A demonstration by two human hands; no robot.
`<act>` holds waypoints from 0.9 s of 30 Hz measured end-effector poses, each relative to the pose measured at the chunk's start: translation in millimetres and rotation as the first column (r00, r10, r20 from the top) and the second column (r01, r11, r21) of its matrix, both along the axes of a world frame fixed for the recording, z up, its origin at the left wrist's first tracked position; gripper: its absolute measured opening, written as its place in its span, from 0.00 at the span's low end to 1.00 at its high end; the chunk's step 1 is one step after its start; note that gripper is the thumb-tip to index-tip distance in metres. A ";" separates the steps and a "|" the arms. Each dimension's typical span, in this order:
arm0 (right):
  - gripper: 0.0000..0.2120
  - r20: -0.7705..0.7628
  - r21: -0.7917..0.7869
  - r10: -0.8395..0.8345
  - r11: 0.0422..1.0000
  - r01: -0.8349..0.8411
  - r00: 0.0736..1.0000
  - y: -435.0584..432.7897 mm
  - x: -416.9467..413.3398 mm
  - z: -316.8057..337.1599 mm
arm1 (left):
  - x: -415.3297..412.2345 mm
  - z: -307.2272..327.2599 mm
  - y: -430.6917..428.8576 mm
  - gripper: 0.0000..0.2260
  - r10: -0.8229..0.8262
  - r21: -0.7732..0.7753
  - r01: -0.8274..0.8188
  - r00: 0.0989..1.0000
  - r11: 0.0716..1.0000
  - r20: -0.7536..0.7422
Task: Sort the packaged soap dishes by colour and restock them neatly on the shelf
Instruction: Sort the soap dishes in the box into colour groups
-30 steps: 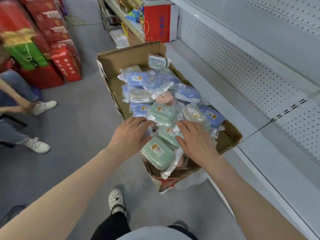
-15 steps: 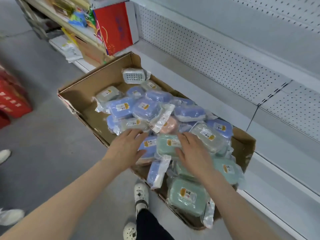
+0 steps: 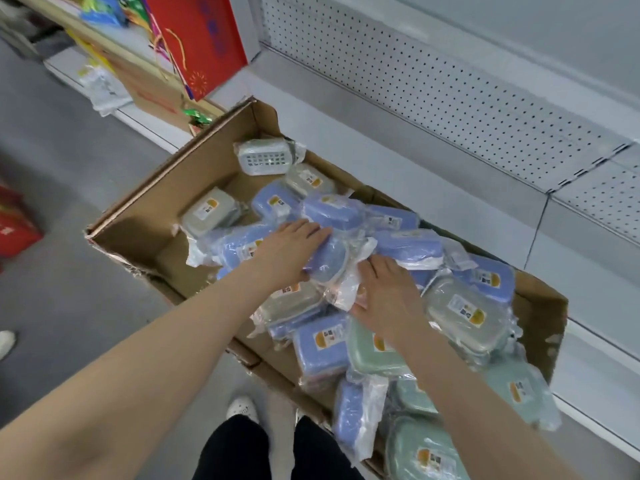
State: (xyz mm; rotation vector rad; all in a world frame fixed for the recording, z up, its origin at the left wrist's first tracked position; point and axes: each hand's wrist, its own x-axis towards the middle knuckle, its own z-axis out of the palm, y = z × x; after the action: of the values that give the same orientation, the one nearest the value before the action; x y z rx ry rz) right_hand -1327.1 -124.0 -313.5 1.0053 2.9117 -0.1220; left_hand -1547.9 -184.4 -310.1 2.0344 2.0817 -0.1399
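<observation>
Two hands sit in the cardboard box (image 3: 145,209). Left hand (image 3: 289,252) lies flat-fingered on blue soap dish (image 3: 327,261); right hand (image 3: 386,296) touches clear wrapper (image 3: 343,292), grip unclear.

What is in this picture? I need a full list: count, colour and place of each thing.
cardboard box: one, brown, beside shelf
blue soap dishes: about ten, blue, mostly mid box
green soap dishes: at least four, green, near end
grey soap dishes: about four, grey, scattered
white soap dish: one, white, far end
shelf: one, white, right of box
gift bag: one, red, far on shelf
left hand: on a blue soap dish
right hand: on wrapped dishes
</observation>
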 end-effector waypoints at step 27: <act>0.42 0.061 0.157 -0.466 0.878 0.453 0.883 -19.4 -30.6 42.9 | -34.2 -27.9 -62.2 0.23 -0.190 0.302 0.170 0.981 0.938 0.037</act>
State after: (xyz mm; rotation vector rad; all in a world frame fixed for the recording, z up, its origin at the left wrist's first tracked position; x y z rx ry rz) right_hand -1357.7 -143.4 -270.6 1.6632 2.5631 0.1091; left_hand -1582.2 -246.6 -338.0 2.3673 1.9725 0.2235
